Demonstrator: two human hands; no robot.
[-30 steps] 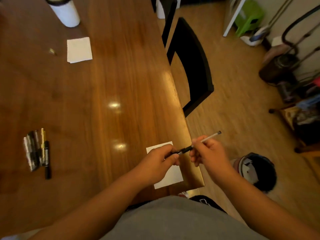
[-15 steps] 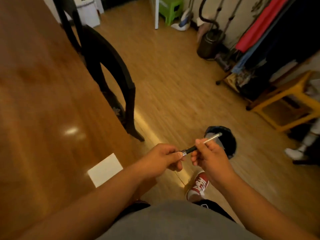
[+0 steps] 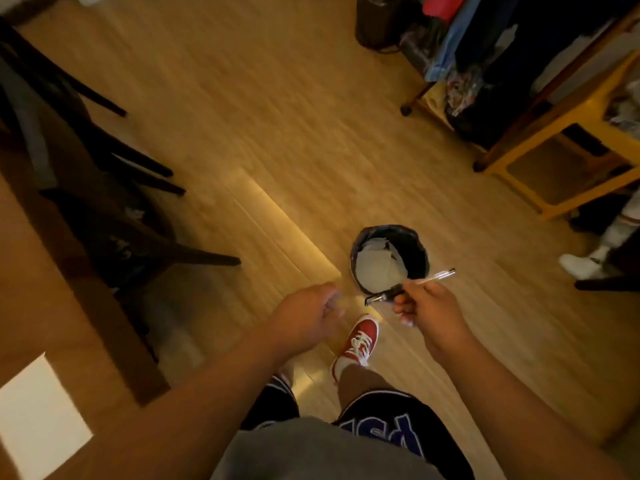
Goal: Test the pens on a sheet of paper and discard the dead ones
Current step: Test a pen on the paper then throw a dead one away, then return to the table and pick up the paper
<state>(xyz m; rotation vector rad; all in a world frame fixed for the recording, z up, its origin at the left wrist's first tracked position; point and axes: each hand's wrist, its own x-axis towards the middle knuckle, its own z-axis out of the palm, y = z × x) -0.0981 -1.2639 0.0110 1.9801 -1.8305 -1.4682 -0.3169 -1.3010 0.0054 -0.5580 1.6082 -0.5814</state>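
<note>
Holding: the right hand (image 3: 429, 306) has its fingers curled round the pen (image 3: 433, 277). The grip is near the dark tip end, and the clear barrel pokes out up and to the right.
Pen spot: lower middle-right of the frame, tilted, lining up with the near rim of the bin (image 3: 420, 251). Can't tell if it's actually above the opening or a bit short of it.
Bin: small round one with a dark liner on the floor (image 3: 277, 116), already got pale crumpled stuff in it.
Left hand: the left hand (image 3: 308, 313) is lower centre and blurry, fingers loose with nothing in it. One hand's enough for a drop, I guess.
Paper: the white sheet of paper (image 3: 38, 414) sits on the bench (image 3: 52, 306) in the lower left corner, well apart from the pen.
My guess: this pen's been judged dead and it's out there so it falls straight in.
Risk: it sits near the rim rather than the middle, so it could clip the edge and roll off toward the red shoe (image 3: 360, 337).
</note>
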